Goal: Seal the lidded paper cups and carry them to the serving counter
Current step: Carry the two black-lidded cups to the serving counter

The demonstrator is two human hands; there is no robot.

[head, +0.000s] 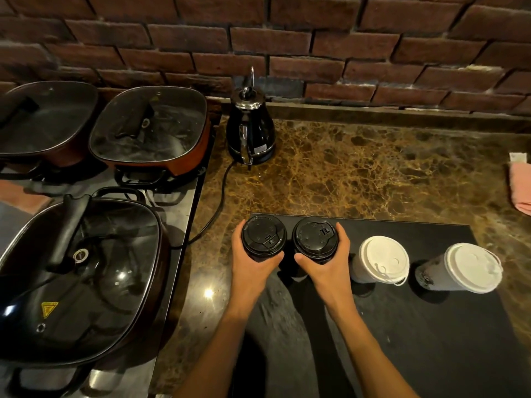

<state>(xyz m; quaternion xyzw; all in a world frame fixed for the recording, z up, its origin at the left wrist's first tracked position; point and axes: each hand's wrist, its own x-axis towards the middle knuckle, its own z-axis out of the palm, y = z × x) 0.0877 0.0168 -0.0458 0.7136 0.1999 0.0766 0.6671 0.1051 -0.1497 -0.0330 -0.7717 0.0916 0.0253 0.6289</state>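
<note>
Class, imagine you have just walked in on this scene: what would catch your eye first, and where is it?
First, the two hands, left and right, each gripping a black-lidded cup side by side at the black mat's far left corner. Next, two white-lidded cups on the mat to their right. At far left sit three glass-lidded pans, with a black kettle by the brick wall.

dim, warm light | glare on pan lid (86, 271) — overhead | edges bowed — wide-angle | focus soft
</note>
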